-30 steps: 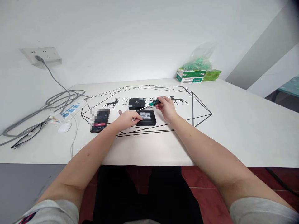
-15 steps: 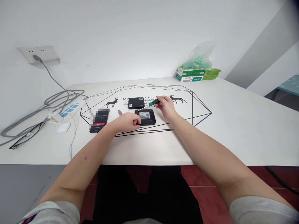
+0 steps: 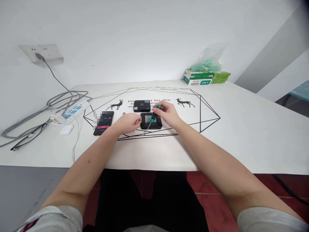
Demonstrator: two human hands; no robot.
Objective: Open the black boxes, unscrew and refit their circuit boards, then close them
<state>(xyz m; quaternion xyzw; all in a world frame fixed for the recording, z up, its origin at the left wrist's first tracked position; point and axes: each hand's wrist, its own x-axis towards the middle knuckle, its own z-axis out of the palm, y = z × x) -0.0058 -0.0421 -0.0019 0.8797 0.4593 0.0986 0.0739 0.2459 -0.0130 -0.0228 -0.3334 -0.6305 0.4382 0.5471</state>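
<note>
A small black box with a white label (image 3: 154, 122) lies on the white table (image 3: 241, 135) in front of me. My left hand (image 3: 127, 122) rests curled against its left edge. My right hand (image 3: 167, 113) grips a green-handled screwdriver (image 3: 152, 118) that slants down and left, its tip at the box's near left corner. A second black box (image 3: 142, 105) lies just behind the first.
A black phone with a lit screen (image 3: 104, 122) lies left of my hands. Farther left are a power strip (image 3: 72, 112), a white mouse (image 3: 66, 129) and grey cables (image 3: 36, 112). Green boxes and a plastic bag (image 3: 206, 74) stand at the back right.
My right hand has tipped the screwdriver from pointing left above the box to slanting down over its near left corner. My left hand has shifted slightly at the box's left edge.
</note>
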